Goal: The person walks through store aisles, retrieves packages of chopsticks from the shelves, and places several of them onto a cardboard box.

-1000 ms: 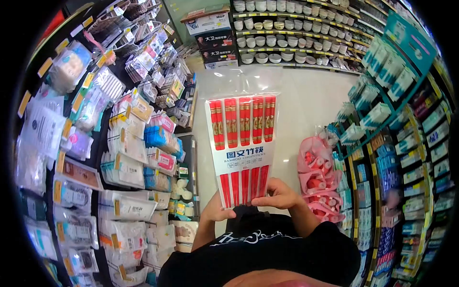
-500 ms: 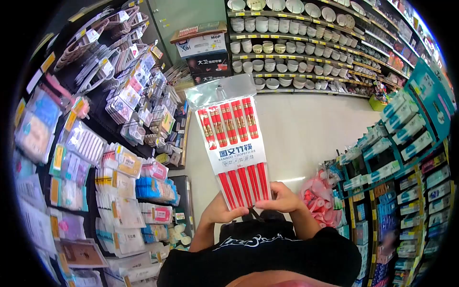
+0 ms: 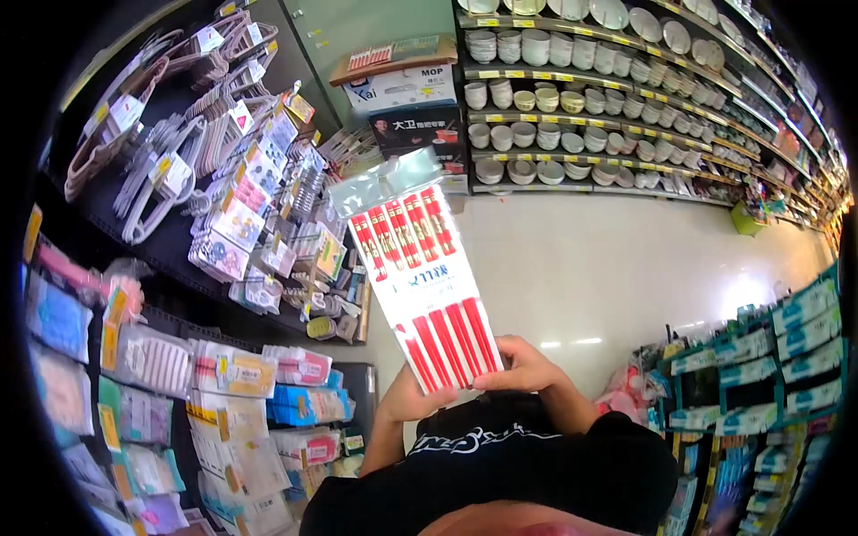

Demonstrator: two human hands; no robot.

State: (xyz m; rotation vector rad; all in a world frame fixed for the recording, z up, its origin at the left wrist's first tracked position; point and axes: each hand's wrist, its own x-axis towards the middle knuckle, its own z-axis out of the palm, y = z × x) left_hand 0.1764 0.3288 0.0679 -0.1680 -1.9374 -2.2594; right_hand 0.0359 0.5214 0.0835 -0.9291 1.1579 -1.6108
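Note:
A clear packet of red bamboo chopsticks [image 3: 429,281] with gold patterned ends stands in front of me, its top leaning to the left. My left hand [image 3: 413,395] grips the packet's lower left corner, and my right hand [image 3: 525,364] grips its lower right corner. Both thumbs press on the front face, while the other fingers are mostly hidden behind the packet. Glare washes out part of the white label across the middle. The grey top flap of the bag has a hang hole.
Hangers [image 3: 165,174] and packaged goods [image 3: 234,368] hang along the left rack. Stacked mop boxes [image 3: 416,129] stand ahead, beside shelves of bowls [image 3: 536,98]. To the right are a teal display rack [image 3: 733,371] and pink items [image 3: 626,393]. Pale floor [image 3: 572,259] lies between.
The packet's top has tilted further left and glare now covers its label. My view has turned, so the bowl shelves appear lower and further right. Both hands keep their hold.

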